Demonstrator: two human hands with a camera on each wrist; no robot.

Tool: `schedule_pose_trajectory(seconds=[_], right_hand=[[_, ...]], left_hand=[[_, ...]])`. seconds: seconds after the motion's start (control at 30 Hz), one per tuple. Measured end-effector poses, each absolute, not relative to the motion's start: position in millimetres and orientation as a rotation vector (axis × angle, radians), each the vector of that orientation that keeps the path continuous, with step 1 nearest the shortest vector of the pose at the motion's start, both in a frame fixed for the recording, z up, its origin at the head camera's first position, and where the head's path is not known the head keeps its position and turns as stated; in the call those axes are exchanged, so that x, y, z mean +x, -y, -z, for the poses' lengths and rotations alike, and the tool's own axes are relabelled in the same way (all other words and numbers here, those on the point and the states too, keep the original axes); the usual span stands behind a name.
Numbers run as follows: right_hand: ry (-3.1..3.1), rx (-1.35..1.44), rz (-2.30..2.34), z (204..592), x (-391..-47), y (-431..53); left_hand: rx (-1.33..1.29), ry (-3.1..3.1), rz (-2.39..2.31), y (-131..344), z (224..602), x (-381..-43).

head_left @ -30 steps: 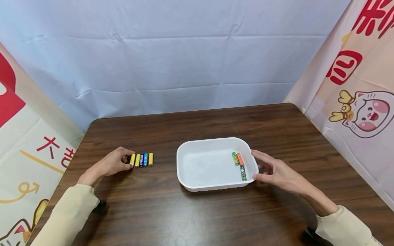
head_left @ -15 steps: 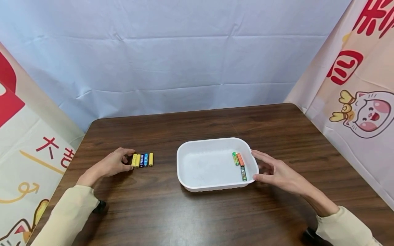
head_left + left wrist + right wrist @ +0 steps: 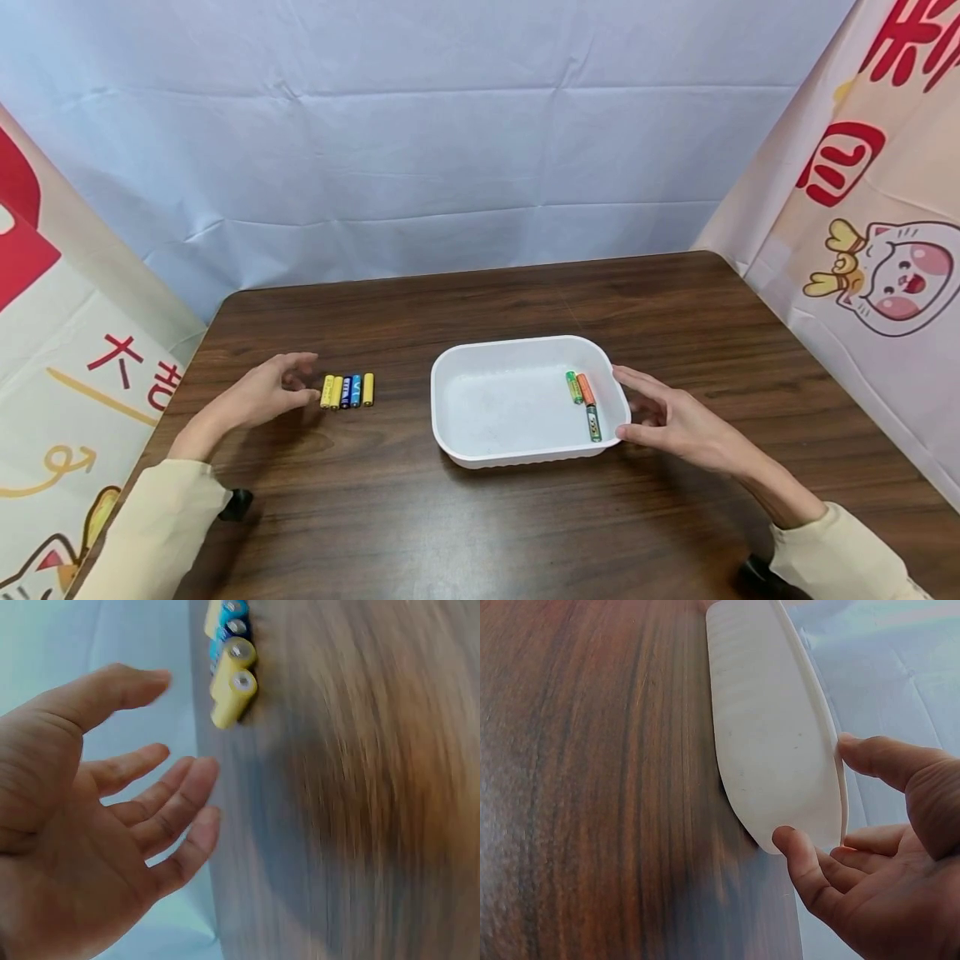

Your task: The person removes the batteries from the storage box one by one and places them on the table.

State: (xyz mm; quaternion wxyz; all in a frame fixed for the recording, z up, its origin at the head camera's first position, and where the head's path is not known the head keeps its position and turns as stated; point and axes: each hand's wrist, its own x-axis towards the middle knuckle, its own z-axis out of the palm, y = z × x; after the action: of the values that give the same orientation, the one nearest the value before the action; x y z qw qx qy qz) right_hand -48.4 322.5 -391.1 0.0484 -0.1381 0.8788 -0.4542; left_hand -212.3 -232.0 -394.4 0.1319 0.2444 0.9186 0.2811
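Several batteries lie side by side on the table left of the tray. The leftmost is a yellow battery [image 3: 327, 392], beside a second yellow one; then come a dark blue battery [image 3: 346, 392], a lighter blue battery [image 3: 356, 390] and, slightly apart, another yellow battery [image 3: 368, 389]. My left hand [image 3: 258, 393] hovers just left of this row, fingers spread and holding nothing. My right hand [image 3: 686, 425] touches the right end of a white plastic tray [image 3: 487, 408], thumb at the rim. Inside the tray's right side lie a green battery [image 3: 573, 387], an orange battery [image 3: 585, 388] and a dark green battery [image 3: 593, 423].
The brown wood-grain table [image 3: 375, 517] extends around the tray. A pale cloth [image 3: 450, 150] hangs behind its far edge. Printed banners [image 3: 892, 275] stand at both sides.
The leftmost yellow battery has shifted right against its neighbour. My left hand has let go of it and drawn back left. My right hand and the tray stay put.
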Motion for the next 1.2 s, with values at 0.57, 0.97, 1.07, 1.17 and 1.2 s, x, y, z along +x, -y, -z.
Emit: schedule_pose_trajectory(seconds=[0.57, 0.97, 1.07, 1.17, 1.2], right_hand=[[-2.682, -0.428, 1.388, 391.4, -47.0, -323.2], [-2.677, -0.424, 1.385, 389.4, -47.9, -323.1], [-2.686, -0.42, 1.368, 388.8, -47.9, -323.4], [-2.694, -0.417, 1.348, 388.4, -48.5, -323.6], [-2.696, -0.416, 1.343, 388.3, -48.6, -323.5]], left_hand=[[0.798, -2.7, -1.117, 152.5, 353.2, -176.0], [0.904, -2.619, -1.231, 70.9, 328.6, -157.9], [0.918, -2.61, -1.192, 48.2, 327.6, -154.8], [0.904, -2.612, -1.147, 26.0, 329.8, -152.6], [0.901, -2.611, -1.134, 18.9, 331.1, -152.1]])
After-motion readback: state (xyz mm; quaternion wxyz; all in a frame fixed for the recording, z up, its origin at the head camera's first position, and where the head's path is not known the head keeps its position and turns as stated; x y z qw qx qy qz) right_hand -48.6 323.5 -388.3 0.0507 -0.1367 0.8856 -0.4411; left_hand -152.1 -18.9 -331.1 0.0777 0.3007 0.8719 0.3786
